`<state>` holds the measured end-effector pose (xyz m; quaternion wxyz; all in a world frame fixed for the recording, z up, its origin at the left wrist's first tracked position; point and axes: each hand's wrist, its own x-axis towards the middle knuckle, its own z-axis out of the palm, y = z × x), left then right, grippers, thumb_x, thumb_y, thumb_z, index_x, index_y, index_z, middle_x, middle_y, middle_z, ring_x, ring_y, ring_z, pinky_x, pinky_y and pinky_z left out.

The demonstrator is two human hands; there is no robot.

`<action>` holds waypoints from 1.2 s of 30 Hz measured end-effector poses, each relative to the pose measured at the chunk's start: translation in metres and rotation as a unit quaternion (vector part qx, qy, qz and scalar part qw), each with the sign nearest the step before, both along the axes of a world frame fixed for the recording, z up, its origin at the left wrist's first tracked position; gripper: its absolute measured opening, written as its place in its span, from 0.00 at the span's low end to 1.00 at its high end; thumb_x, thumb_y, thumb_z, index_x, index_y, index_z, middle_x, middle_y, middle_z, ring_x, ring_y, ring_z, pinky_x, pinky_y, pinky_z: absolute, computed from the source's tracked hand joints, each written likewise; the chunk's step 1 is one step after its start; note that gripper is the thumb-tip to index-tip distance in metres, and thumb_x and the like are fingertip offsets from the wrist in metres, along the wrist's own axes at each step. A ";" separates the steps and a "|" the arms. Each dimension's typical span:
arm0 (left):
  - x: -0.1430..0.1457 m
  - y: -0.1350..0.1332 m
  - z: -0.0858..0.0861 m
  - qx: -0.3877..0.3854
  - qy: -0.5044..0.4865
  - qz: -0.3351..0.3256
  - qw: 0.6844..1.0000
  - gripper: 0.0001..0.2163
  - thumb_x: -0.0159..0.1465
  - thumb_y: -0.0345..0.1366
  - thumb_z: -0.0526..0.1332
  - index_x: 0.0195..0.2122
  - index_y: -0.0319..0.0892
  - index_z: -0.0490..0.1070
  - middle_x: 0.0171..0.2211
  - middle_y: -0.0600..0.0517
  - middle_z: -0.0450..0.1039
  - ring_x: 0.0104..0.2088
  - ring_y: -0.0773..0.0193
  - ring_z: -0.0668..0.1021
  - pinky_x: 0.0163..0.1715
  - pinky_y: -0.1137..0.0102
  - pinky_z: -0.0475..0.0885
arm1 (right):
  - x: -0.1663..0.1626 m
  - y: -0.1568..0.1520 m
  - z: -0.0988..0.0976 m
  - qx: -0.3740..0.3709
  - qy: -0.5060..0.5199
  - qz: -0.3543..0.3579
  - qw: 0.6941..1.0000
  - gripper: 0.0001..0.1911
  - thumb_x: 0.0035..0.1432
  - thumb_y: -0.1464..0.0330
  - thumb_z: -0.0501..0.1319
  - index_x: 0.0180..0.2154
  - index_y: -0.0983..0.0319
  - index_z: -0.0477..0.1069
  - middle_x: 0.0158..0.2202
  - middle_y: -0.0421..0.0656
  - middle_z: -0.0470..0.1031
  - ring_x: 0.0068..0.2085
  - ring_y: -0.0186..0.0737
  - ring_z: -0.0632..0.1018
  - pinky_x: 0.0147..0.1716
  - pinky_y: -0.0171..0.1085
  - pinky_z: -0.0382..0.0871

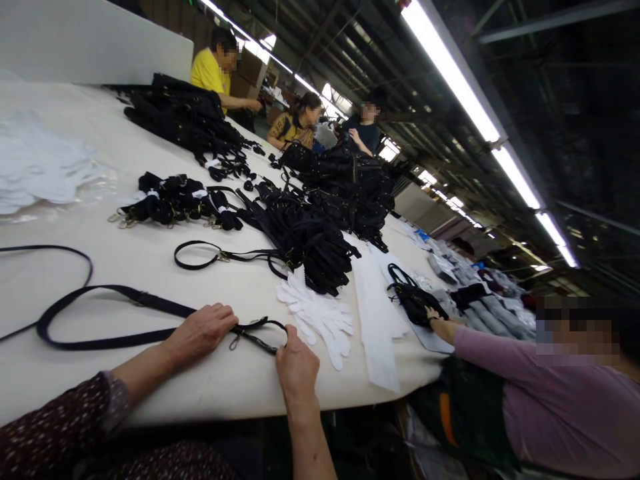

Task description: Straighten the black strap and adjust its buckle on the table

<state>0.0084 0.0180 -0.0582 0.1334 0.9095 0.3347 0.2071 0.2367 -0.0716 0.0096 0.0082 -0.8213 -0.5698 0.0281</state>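
Observation:
My left hand (203,330) lies curled over a long black strap (115,291) on the white table (150,393), its fingers pressed on the strap near a metal clasp (234,342). My right hand (296,365) pinches the strap's thin looped end (265,327) just right of the clasp. The strap runs left in a long flat loop. A pair of white gloves (320,317) lies just past my right hand.
A second thin strap (220,255) lies mid-table. Piles of black straps (310,243) and bundles (175,200) fill the far side. A person in a purple sleeve (505,367) at my right touches a black bag (413,300). Three other people work at the far end.

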 end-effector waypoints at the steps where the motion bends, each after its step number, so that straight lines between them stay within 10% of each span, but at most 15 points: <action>1: 0.000 0.000 0.001 0.004 0.001 0.002 1.000 0.10 0.72 0.29 0.50 0.40 0.43 0.70 0.38 0.49 0.72 0.39 0.57 0.71 0.39 0.62 0.65 | -0.001 0.001 0.001 -0.018 -0.022 0.013 0.999 0.25 0.59 0.74 0.55 0.58 0.56 0.68 0.33 0.47 0.82 0.36 0.46 0.82 0.33 0.38 0.67; 14: 0.001 0.004 0.007 0.020 0.021 0.018 0.999 0.07 0.71 0.31 0.53 0.38 0.45 0.69 0.38 0.50 0.72 0.39 0.58 0.71 0.38 0.63 0.66 | 0.027 -0.023 -0.021 0.123 -0.021 0.233 0.964 0.11 0.65 0.70 0.58 0.45 0.55 0.75 0.58 0.43 0.75 0.59 0.46 0.73 0.56 0.43 0.64; 23: 0.000 0.000 0.006 0.002 0.012 0.011 1.000 0.09 0.72 0.32 0.50 0.39 0.45 0.69 0.38 0.50 0.72 0.39 0.58 0.71 0.39 0.63 0.65 | 0.010 -0.002 0.001 0.122 0.059 0.169 0.976 0.09 0.68 0.70 0.54 0.43 0.58 0.73 0.47 0.42 0.79 0.48 0.42 0.77 0.48 0.39 0.64; 30: 0.001 0.002 0.006 -0.007 0.010 0.008 1.000 0.08 0.72 0.33 0.51 0.40 0.44 0.70 0.39 0.50 0.72 0.40 0.58 0.71 0.40 0.63 0.65 | -0.057 0.019 -0.021 0.120 0.062 0.247 0.959 0.05 0.63 0.63 0.62 0.41 0.56 0.72 0.39 0.40 0.78 0.44 0.43 0.74 0.43 0.40 0.60; 36: 0.000 0.004 0.012 0.005 0.030 0.019 0.999 0.09 0.71 0.32 0.52 0.37 0.44 0.70 0.37 0.51 0.73 0.38 0.60 0.72 0.38 0.65 0.66 | -0.046 0.030 -0.036 0.177 0.004 0.284 0.942 0.07 0.62 0.75 0.58 0.35 0.57 0.70 0.31 0.39 0.74 0.38 0.42 0.72 0.44 0.41 0.58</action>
